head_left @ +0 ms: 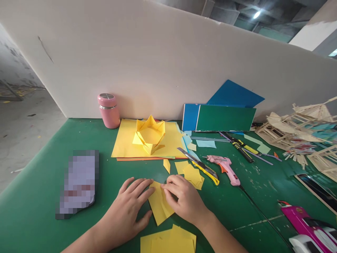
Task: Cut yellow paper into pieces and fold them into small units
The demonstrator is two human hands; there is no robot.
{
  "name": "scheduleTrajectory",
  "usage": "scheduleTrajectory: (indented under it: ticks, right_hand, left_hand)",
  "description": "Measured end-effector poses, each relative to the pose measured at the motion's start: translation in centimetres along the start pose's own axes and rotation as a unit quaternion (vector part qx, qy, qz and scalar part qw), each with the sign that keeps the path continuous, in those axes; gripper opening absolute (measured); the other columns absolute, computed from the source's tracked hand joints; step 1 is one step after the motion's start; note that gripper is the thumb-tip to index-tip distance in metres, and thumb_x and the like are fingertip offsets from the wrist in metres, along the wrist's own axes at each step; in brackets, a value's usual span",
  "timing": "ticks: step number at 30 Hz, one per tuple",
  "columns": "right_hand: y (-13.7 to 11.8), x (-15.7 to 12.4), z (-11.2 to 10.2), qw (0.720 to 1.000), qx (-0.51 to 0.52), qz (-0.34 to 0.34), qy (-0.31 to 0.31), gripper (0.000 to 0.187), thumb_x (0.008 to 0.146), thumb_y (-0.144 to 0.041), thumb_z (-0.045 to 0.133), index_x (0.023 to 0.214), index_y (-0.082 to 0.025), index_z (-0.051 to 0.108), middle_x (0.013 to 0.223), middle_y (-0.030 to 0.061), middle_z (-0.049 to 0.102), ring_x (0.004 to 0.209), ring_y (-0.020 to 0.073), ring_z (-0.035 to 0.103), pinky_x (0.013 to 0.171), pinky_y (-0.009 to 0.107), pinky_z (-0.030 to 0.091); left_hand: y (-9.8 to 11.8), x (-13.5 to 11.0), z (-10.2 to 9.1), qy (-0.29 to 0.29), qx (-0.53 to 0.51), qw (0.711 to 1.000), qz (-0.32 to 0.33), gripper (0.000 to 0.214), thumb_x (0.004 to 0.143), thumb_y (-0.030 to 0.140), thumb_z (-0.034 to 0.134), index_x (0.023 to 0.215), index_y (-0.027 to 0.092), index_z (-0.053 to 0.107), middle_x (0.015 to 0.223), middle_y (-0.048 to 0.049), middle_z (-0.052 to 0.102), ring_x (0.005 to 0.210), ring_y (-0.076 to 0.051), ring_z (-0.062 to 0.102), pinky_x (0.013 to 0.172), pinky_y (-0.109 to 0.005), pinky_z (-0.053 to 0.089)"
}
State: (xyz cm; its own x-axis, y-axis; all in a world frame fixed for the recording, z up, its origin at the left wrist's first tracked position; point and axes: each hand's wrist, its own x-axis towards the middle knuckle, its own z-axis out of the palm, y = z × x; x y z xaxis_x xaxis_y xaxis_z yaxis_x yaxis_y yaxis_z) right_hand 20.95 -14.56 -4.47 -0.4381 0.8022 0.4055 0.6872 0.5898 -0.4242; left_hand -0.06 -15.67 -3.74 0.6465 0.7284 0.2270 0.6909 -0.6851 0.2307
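A small yellow paper sheet [158, 207] lies on the green table between my hands, with a crease in it. My left hand [130, 207] rests open, its fingers spread and the fingertips at the paper's upper left edge. At the paper's top right, my right hand [185, 200] has its fingers bent and pinched on the edge. Closer to me lies a stack of yellow paper pieces [168, 242]. Several more yellow pieces [192, 175] and a small folded yellow piece [166, 166] lie beyond my hands. A crown-shaped folded yellow paper ring [150, 140] stands on larger yellow sheets [122, 140].
A utility knife [202, 168] and a pink glue gun [223, 167] with a black cord lie to the right. A pink flask [109, 110] stands at the back; a blurred-out object [79, 182] lies left. Wooden stick models [308, 130] and a magenta tool [302, 221] are far right.
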Motion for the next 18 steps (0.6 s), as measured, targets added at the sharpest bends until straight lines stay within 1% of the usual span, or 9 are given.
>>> scheduleTrajectory:
  ticks: [2,4,8,10,12,14,18]
  right_hand:
    - [0.1,-0.1,0.1,1.000,0.010,0.003,0.014,0.025,0.088,-0.011,0.042,0.079,-0.018,0.064,0.072,0.0049,0.058,0.069,0.0172,0.057,0.061,0.027,0.046]
    - [0.2,-0.1,0.5,0.999,0.026,0.022,0.031,0.024,0.089,-0.014,0.042,0.078,-0.018,0.063,0.072,0.0047,0.060,0.068,0.0167,0.058,0.061,0.026,0.047]
    - [0.2,-0.1,1.2,0.996,0.036,0.062,0.043,0.013,0.088,-0.020,0.051,0.090,-0.019,0.063,0.079,0.0050,0.063,0.074,0.0185,0.061,0.064,0.027,0.049]
    - [0.1,-0.1,1.6,0.996,0.032,0.072,0.041,0.009,0.085,-0.020,0.054,0.089,-0.020,0.063,0.080,0.0044,0.063,0.076,0.0190,0.062,0.064,0.027,0.049]
    - [0.0,0.0,1.8,0.995,0.036,0.088,0.039,0.007,0.083,-0.018,0.056,0.082,-0.020,0.062,0.078,0.0029,0.062,0.072,0.0174,0.061,0.060,0.025,0.047]
    - [-0.1,0.1,1.8,0.993,0.045,0.100,0.043,0.008,0.082,-0.017,0.055,0.077,-0.021,0.060,0.073,0.0016,0.060,0.065,0.0149,0.058,0.054,0.023,0.043]
    - [-0.4,0.4,1.7,0.990,0.064,0.117,0.049,0.007,0.081,-0.019,0.057,0.075,-0.021,0.060,0.069,0.0001,0.059,0.057,0.0127,0.053,0.049,0.022,0.040]
  left_hand:
    - [0.0,0.0,0.0,0.002,0.000,1.000,0.003,0.045,0.079,0.020,0.051,0.123,0.025,0.053,0.127,-0.0067,0.061,0.113,-0.028,0.056,0.101,-0.049,0.038]
    - [-0.1,0.0,0.0,0.001,0.000,1.000,0.010,0.047,0.079,0.019,0.051,0.126,0.026,0.052,0.126,-0.0058,0.061,0.113,-0.027,0.056,0.101,-0.049,0.038]
    - [-0.2,0.0,0.0,-0.011,0.009,1.000,0.026,0.051,0.080,0.019,0.051,0.130,0.029,0.050,0.122,-0.0057,0.061,0.111,-0.028,0.057,0.100,-0.051,0.040]
    - [-0.1,0.0,-0.1,-0.013,0.015,0.999,0.031,0.053,0.080,0.018,0.051,0.131,0.031,0.049,0.121,-0.0054,0.061,0.111,-0.028,0.057,0.099,-0.051,0.040]
    - [0.0,0.0,-0.2,-0.012,0.018,0.999,0.033,0.053,0.081,0.017,0.050,0.132,0.032,0.049,0.121,-0.0047,0.061,0.111,-0.027,0.056,0.100,-0.050,0.039]
    - [0.0,0.0,-0.2,-0.011,0.014,0.999,0.032,0.054,0.081,0.017,0.050,0.133,0.030,0.048,0.122,-0.0042,0.062,0.111,-0.027,0.055,0.101,-0.049,0.038]
    - [0.1,0.0,0.0,-0.012,0.000,1.000,0.022,0.051,0.081,0.019,0.050,0.132,0.025,0.048,0.125,-0.0044,0.061,0.111,-0.027,0.055,0.103,-0.047,0.036]
